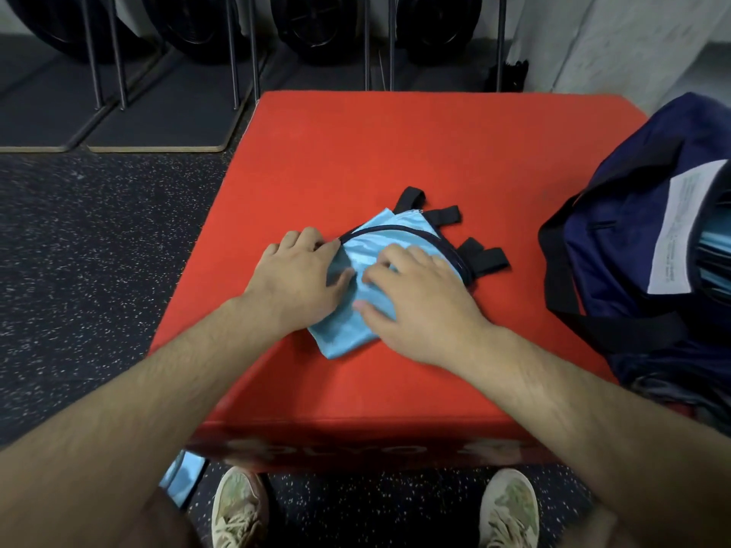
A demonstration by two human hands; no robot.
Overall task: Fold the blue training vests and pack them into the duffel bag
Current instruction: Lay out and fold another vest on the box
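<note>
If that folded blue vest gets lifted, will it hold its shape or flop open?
Probably floppy: the vest is thin, creased cloth that the left hand and right hand press flat. Its sheen suggests layers may slide apart. The loose black straps would likely dangle.

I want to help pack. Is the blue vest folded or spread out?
Folded: the vest is a layered bundle under the left hand and right hand.
</note>
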